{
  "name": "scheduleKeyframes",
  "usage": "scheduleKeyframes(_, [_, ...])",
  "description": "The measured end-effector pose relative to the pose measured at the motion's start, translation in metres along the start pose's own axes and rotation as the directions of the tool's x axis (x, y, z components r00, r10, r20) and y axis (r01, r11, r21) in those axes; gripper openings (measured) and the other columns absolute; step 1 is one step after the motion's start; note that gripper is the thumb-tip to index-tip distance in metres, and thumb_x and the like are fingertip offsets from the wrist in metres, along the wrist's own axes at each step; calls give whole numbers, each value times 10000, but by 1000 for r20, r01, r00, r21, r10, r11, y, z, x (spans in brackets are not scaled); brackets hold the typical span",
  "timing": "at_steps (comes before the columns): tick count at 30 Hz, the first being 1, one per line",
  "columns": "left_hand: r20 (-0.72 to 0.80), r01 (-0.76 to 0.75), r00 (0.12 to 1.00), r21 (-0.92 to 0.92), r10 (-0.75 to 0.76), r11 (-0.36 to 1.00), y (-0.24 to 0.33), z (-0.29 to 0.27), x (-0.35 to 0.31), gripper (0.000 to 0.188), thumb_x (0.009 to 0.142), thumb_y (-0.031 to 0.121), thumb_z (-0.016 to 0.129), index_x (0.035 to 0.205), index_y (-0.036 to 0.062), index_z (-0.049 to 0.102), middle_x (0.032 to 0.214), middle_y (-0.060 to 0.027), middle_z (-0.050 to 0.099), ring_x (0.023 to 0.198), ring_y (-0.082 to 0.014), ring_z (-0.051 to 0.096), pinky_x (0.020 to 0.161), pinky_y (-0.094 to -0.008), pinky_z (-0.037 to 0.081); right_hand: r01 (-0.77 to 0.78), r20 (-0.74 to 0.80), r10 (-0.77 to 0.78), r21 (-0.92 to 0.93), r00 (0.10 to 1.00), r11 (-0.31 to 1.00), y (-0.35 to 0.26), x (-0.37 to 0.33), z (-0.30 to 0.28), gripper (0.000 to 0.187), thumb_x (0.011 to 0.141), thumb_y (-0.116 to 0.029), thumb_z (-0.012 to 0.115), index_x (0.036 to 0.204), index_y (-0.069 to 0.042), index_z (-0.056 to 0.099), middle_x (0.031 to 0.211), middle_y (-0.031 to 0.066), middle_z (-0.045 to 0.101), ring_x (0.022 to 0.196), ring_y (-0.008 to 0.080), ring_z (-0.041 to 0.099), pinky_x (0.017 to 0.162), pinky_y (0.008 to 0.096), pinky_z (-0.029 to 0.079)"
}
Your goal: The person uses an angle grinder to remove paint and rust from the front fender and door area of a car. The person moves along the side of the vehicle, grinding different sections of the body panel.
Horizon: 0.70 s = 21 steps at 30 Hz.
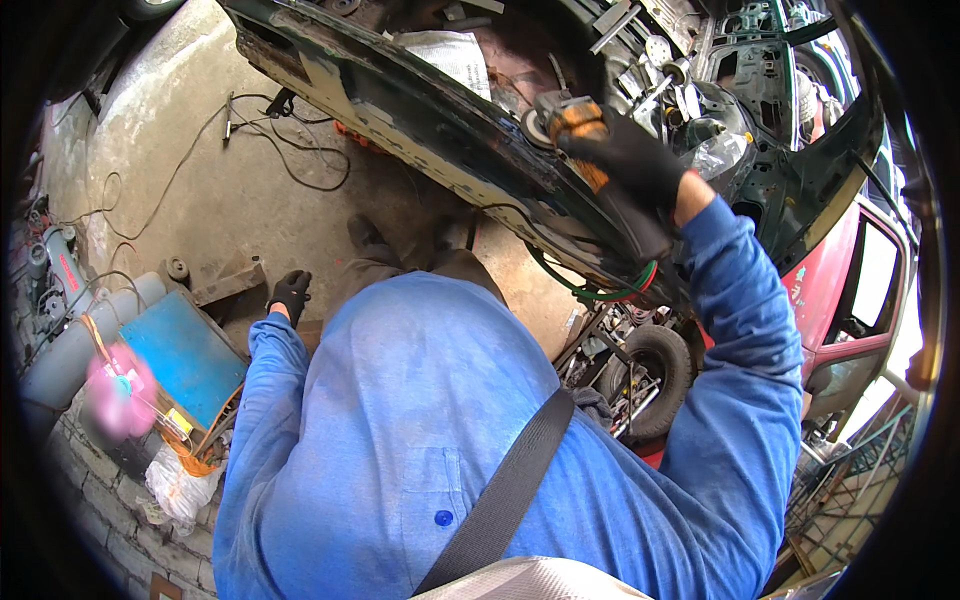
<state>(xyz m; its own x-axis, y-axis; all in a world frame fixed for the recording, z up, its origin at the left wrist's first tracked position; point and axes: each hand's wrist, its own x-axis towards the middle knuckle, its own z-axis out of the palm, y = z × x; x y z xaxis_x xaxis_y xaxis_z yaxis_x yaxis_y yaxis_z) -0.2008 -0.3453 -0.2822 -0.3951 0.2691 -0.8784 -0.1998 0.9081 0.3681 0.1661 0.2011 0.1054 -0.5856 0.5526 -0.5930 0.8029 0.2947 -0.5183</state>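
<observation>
In a black glove, my right hand [640, 155] is wrapped round an orange and black angle grinder [582, 130]. The grinder's disc [536, 128] is at the inner edge of a dark green car body sill [420, 120]; I cannot tell whether it touches the metal. Paint on the sill is worn, with pale patches along its outer side. My left hand [290, 296], also gloved in black, hangs low by my side with loose fingers and holds nothing. It is nearest to a metal piece [228, 284] on the floor.
A black cable [290, 150] loops over the concrete floor. Beside my left arm are a blue panel [185, 355], a grey cylinder [100, 325] and a pink object [120, 390]. Loose parts [665, 85] fill the car body. A tyre [655, 375] and a red vehicle [835, 290] are at right.
</observation>
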Motion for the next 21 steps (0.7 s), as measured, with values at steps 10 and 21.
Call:
scheduleKeyframes(10, [5, -41, 999, -4, 41, 999, 19, 7, -9, 643, 1063, 462, 692, 1534, 26, 636, 1302, -163, 778, 962, -289, 783, 809, -407, 591, 227, -296, -314, -294, 902, 929, 54, -60, 65, 1007, 930, -419, 897, 1688, -31, 359, 1553, 282, 601, 1386, 474, 644, 1123, 507, 558])
scheduleKeyframes(21, [34, -85, 996, 49, 84, 995, 33, 30, -9, 609, 1075, 465, 676, 1551, 87, 626, 1343, -107, 773, 984, -269, 776, 783, -408, 579, 261, -393, -394, -350, 831, 900, 38, -57, 81, 969, 908, -362, 914, 1669, -43, 406, 1509, 281, 622, 1344, 454, 666, 1070, 498, 592])
